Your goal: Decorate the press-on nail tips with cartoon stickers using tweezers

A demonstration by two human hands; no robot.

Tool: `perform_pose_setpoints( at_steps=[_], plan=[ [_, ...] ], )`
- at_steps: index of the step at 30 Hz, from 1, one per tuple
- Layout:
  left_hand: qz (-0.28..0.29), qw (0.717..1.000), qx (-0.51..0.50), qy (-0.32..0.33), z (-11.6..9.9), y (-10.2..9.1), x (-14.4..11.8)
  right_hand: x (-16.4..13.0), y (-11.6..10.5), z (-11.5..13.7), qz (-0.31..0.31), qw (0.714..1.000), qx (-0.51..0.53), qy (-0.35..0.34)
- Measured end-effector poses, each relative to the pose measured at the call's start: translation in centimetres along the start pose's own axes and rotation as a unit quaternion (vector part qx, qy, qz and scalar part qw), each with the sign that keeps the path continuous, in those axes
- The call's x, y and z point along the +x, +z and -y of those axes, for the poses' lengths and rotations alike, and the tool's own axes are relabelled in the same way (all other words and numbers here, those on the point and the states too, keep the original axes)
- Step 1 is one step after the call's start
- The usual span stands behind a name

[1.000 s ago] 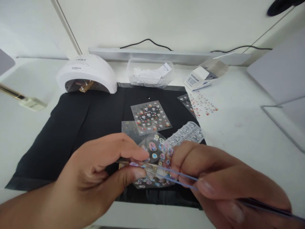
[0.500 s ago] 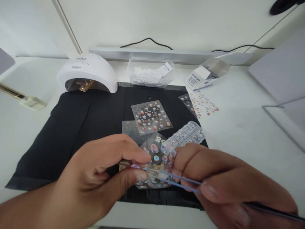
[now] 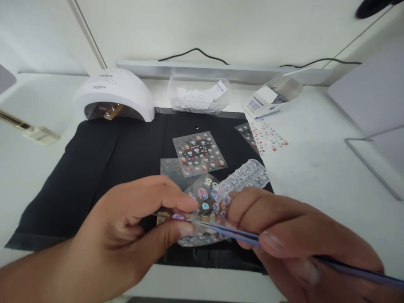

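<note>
My left hand (image 3: 142, 223) pinches a clear nail sticker sheet (image 3: 202, 185) by its left edge between thumb and forefinger. The sheet is bent and carries round pictures and small figures. Wrapped around slim blue tweezers (image 3: 240, 235), my right hand (image 3: 299, 235) also has its curled fingers against the sheet's right side. The tweezer tips are drawn together beside my left thumb, at the sheet; whether anything lies between them is too small to tell. Just beyond my right knuckles lies a clear compartment case (image 3: 246, 174) of small shiny pieces.
More sticker sheets (image 3: 199, 152) lie on the black mat (image 3: 132, 147). A white nail lamp (image 3: 116, 92) stands at the back left, with a clear tub (image 3: 198, 101) of white packets and an open alcohol pad box (image 3: 265, 101) rightwards. A brush (image 3: 41, 134) is at far left.
The tweezer arms, spread apart before, have come together at the sheet beside my left thumb. My left hand keeps its pinch, and the view has shifted slightly.
</note>
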State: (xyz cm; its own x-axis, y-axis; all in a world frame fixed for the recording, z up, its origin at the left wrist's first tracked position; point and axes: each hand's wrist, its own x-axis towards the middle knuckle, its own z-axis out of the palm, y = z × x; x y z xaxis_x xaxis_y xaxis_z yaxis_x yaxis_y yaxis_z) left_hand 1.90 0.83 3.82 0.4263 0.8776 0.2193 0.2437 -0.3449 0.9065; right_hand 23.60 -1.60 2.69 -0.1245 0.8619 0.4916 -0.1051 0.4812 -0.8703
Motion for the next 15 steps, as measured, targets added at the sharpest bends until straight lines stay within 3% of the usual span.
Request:
perform_pose_setpoints(
  at_steps=[9,15],
  plan=[
    [-0.025,0.995,-0.067,-0.075,-0.13,0.11,-0.08,0.69,-0.41,-0.25,0.044,0.998,0.044,0.016],
    [-0.038,0.993,-0.085,-0.078,-0.04,0.21,0.14,0.15,-0.91,-0.48,0.035,0.998,0.036,0.036]
  ],
)
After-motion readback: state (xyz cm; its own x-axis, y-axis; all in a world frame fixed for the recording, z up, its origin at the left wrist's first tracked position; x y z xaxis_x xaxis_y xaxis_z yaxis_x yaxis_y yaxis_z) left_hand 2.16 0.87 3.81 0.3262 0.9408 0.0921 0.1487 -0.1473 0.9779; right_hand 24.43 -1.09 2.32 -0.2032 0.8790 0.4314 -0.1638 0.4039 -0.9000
